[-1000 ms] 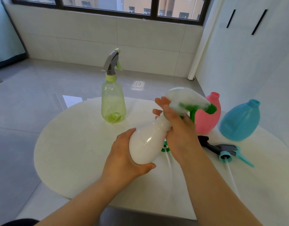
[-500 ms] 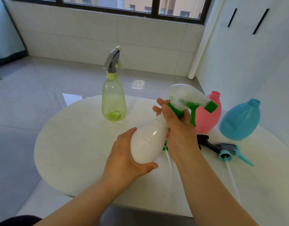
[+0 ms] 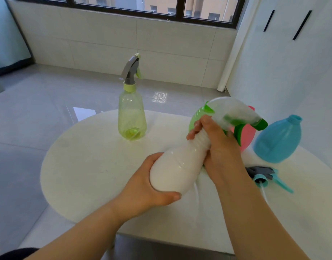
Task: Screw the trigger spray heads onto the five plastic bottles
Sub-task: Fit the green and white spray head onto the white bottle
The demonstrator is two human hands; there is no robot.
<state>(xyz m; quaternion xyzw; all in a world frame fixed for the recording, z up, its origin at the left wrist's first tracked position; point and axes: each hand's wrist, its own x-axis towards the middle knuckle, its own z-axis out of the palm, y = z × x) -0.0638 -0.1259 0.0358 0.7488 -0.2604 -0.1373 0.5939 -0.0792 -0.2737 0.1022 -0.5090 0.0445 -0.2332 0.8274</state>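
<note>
My left hand (image 3: 146,186) cups the base of a white bottle (image 3: 177,166), held tilted over the round table. My right hand (image 3: 220,147) grips its neck and the collar of a white and green trigger spray head (image 3: 236,113) sitting on top. A light green bottle (image 3: 131,117) with a grey spray head (image 3: 131,69) stands upright at the table's far side. Behind my right hand are a pink bottle (image 3: 245,136), mostly hidden, and a blue bottle (image 3: 277,141) with an open neck. A dark grey and teal spray head (image 3: 264,175) lies loose on the table.
The round white table (image 3: 86,166) stands on a glossy grey tiled floor. A white wall with a cupboard rises close on the right. Another green object (image 3: 196,119) shows partly behind the white bottle's neck.
The spray head has turned on the white bottle: its green nozzle now points further right. My right hand has shifted its grip around the neck, and the bottle sits slightly higher.
</note>
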